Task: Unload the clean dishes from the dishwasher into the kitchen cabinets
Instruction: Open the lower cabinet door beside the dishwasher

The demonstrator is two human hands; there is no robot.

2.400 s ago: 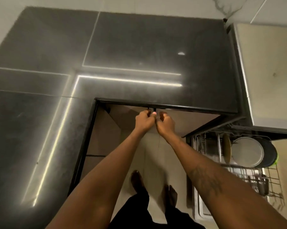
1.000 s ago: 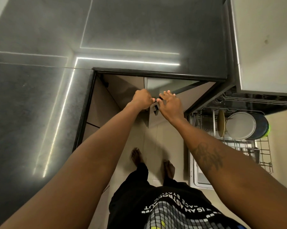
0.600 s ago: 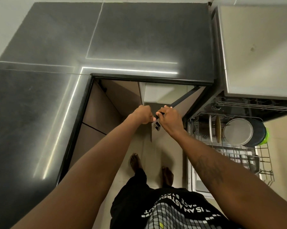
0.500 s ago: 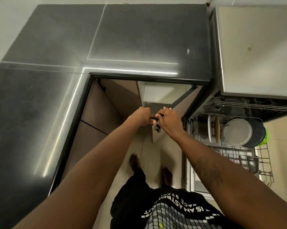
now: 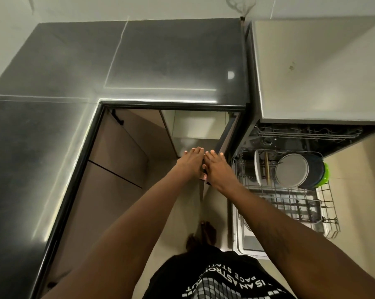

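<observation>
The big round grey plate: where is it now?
In the head view, on the right: the big round grey plate stands in the wire dishwasher rack, just right of a thin tan plate.

Dark polished L-shaped countertop [image 5: 160,61] — pale marbled wall [image 5: 96,7] behind, beige floor tiles [image 5: 363,201] below

Readable text in one spot only: white block capitals printed on black shirt [image 5: 178,270], bottom centre of frame. Upside down as seen from above, so running right to left. Line nearer frame centre: "PACE STATI", both ends lost in fabric folds. Line nearer bottom edge: "IS AN ASTRO", more letters trailing to lower left, too bent to read. Under the words, printed grid of small grey and white squares.
</observation>
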